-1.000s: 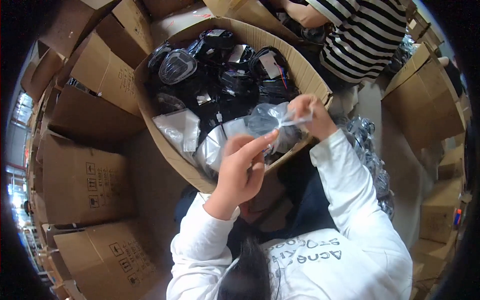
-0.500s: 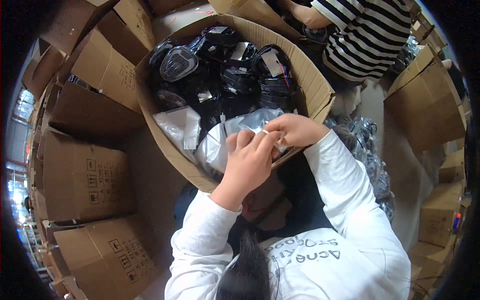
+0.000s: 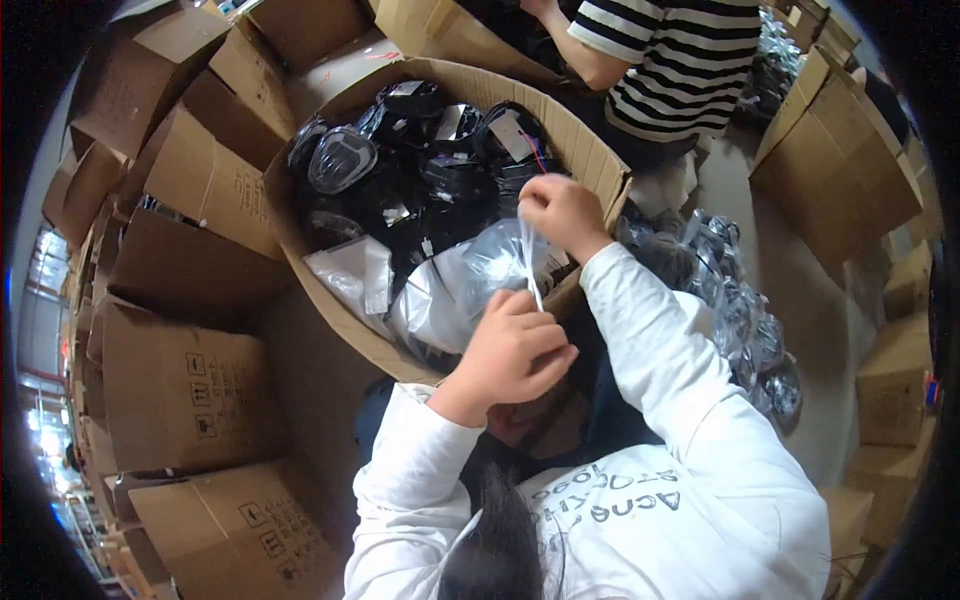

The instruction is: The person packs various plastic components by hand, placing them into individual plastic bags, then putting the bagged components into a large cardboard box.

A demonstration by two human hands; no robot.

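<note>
A clear plastic bag (image 3: pixel 490 265) lies over the near side of a large open carton (image 3: pixel 590 150), its gathered edge pulled taut between my two hands. My left hand (image 3: pixel 513 350) grips the lower end of that edge with curled fingers. Higher up and to the right, my right hand (image 3: pixel 568 212) pinches the other end. Whether something sits inside the bag is hard to make out. White plastic sheeting (image 3: pixel 425 305) lies beside it, and a folded clear bag (image 3: pixel 350 275) rests further left. Behind these, the carton holds several black plastic-wrapped items (image 3: pixel 342 160), some with pale labels.
Open cardboard boxes (image 3: pixel 190 385) line the left side. On the right floor lies a heap of plastic-wrapped dark items (image 3: pixel 735 300), with more cartons (image 3: pixel 840 160) beyond. A person in a striped shirt (image 3: pixel 680 70) stands at the far right of my carton.
My hands, together over the bag before, have moved apart; the right went up and away, the left down. The bag's edge now stretches between them. The view has shifted slightly.
</note>
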